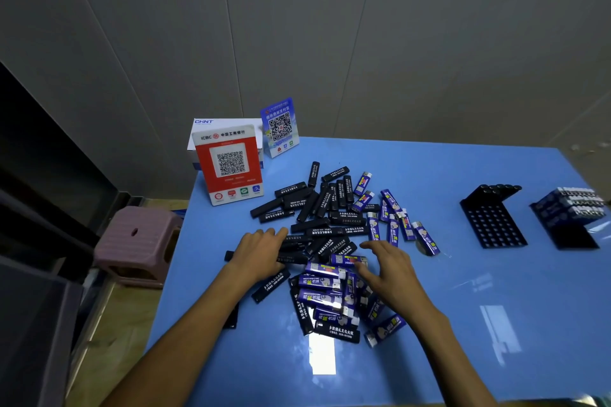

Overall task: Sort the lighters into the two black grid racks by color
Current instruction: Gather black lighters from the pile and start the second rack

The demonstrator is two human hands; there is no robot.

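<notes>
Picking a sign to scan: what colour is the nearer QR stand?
Red and white, head view.

Black and blue lighters heaped left of two racks.

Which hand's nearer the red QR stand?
Left. The left hand lies on the black lighters just below the red QR stand; the right hand is farther right, over the blue lighters.

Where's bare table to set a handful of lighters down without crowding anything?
The blue table is bare along its near right side, between the right hand and the black grid rack, and in front of the pile. The far edge behind the pile is also free. The middle is crowded with loose black and blue lighters; the left hand rests there.
</notes>
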